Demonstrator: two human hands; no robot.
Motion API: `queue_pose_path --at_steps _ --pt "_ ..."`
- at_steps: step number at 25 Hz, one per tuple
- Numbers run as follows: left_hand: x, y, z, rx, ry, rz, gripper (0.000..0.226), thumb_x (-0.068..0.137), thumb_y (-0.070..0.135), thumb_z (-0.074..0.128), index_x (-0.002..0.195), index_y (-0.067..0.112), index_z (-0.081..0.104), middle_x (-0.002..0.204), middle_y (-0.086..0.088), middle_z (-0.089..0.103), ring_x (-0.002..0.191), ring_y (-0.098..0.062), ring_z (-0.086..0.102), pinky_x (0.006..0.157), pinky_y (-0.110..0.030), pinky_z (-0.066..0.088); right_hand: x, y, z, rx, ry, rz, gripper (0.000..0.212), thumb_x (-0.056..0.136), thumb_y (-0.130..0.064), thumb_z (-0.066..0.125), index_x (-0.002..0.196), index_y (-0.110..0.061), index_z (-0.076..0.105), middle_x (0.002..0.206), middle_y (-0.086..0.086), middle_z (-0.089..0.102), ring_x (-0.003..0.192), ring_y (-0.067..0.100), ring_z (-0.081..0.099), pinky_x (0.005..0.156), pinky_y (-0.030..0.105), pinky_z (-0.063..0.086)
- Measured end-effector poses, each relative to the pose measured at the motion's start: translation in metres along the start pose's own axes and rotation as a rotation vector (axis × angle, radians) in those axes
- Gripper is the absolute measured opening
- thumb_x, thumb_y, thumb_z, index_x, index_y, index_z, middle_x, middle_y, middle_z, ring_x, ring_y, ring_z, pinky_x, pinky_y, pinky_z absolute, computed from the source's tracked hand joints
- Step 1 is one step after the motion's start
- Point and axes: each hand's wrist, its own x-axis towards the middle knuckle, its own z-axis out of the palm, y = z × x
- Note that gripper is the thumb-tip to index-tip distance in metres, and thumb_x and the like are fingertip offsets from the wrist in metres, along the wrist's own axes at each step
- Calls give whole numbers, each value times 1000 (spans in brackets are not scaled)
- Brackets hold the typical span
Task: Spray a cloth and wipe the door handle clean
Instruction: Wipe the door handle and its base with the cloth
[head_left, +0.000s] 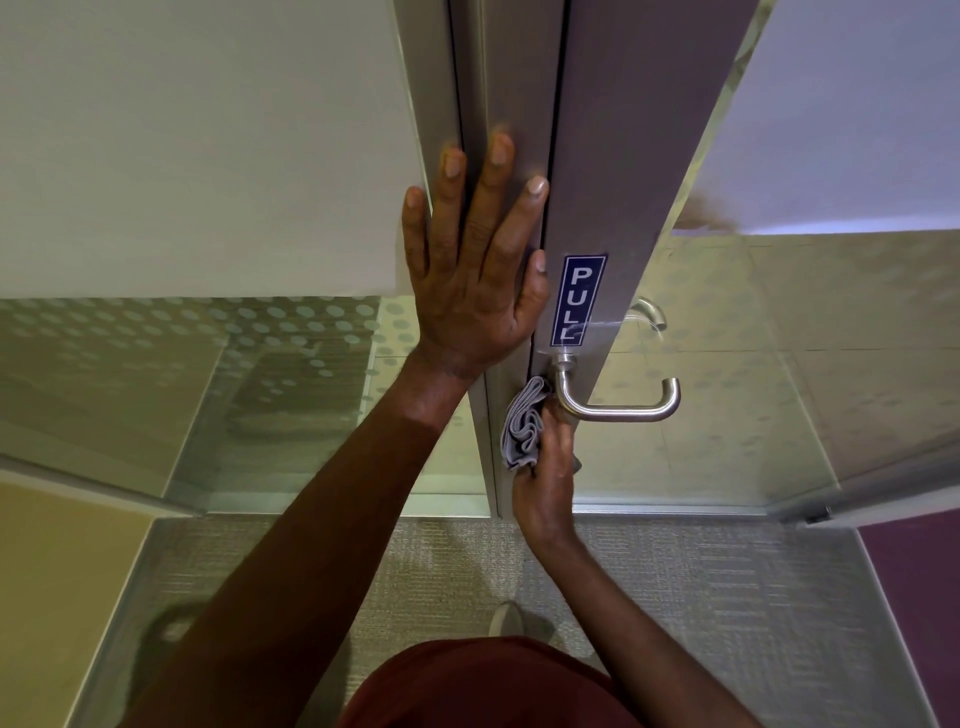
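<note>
A brushed steel lever door handle (623, 413) sticks out from the grey metal door frame (618, 171), just below a blue "PULL" sticker (577, 300). My right hand (548, 483) is closed around a crumpled grey cloth (523, 426), which it presses against the base of the handle, at its left bend. My left hand (475, 260) lies flat with fingers spread on the frame post above the handle, holding nothing. No spray bottle is in view.
A frosted glass panel (208, 156) with dot patterns stands to the left, the glass door leaf (779, 338) to the right. A second handle (649, 312) shows through the glass. Grey carpet (363, 571) lies below, with my shoe tip (506, 618).
</note>
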Motion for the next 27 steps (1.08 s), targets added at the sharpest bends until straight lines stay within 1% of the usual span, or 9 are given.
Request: queue_pose_path --at_steps 3,5,8,11,13,16,21,24,27 --pt "0 -1 2 1 4 7 48 106 35 48 151 20 39 178 11 -10 166 -16 -9 135 -45 -3 0 1 -9 137 119 69 68 85 23 58 139 -18 52 136 -8 49 122 -10 55 97 10 50" --pt "0 -1 2 1 6 6 48 106 35 47 152 20 39 178 11 -10 167 -16 -8 135 -45 -3 -7 11 -19 165 157 160 63 90 17 57 141 -19 52 133 -6 51 112 -17 54 97 20 55" --pt "-1 -1 4 6 17 11 48 106 36 47 151 21 40 178 11 -8 167 -16 -7 136 -45 -2 -19 27 -30 241 243 286 70 90 21 51 148 -19 49 143 0 44 123 3 57 105 40 55" --pt "-1 -1 5 1 25 8 48 105 36 47 151 21 40 178 11 -8 167 -16 -7 136 -45 -2 -4 25 -24 166 244 166 72 86 24 56 149 -12 49 145 -2 37 128 16 55 108 27 51" --pt "-1 -1 4 -1 24 7 49 105 35 48 151 21 40 178 11 -8 167 -16 -7 136 -45 -2 6 21 -10 0 189 60 73 77 29 57 138 -11 58 139 1 39 129 25 51 107 23 50" --pt "-1 -1 4 14 26 16 50 105 35 48 151 21 39 178 11 -8 167 -16 -7 136 -45 -2 8 27 0 -340 157 -89 84 67 23 68 141 -16 59 134 12 46 121 32 46 88 46 56" --pt "-3 -2 4 3 18 16 50 105 35 48 152 22 38 178 11 -8 167 -16 -7 136 -45 -2 28 55 -16 -843 186 -398 90 74 5 79 152 -26 46 111 17 59 89 32 47 75 45 51" --pt "-2 -3 4 1 15 18 49 106 35 47 152 21 39 178 11 -8 167 -16 -8 136 -45 -2 27 58 -13 -731 160 -316 88 77 2 82 153 -26 45 120 17 53 96 32 47 74 45 53" --pt "-3 -2 3 7 11 20 50 105 35 48 152 21 39 178 11 -8 167 -17 -7 135 -46 -2 18 54 -2 -396 115 -114 85 84 7 74 155 -25 40 133 8 41 113 25 50 83 40 58"
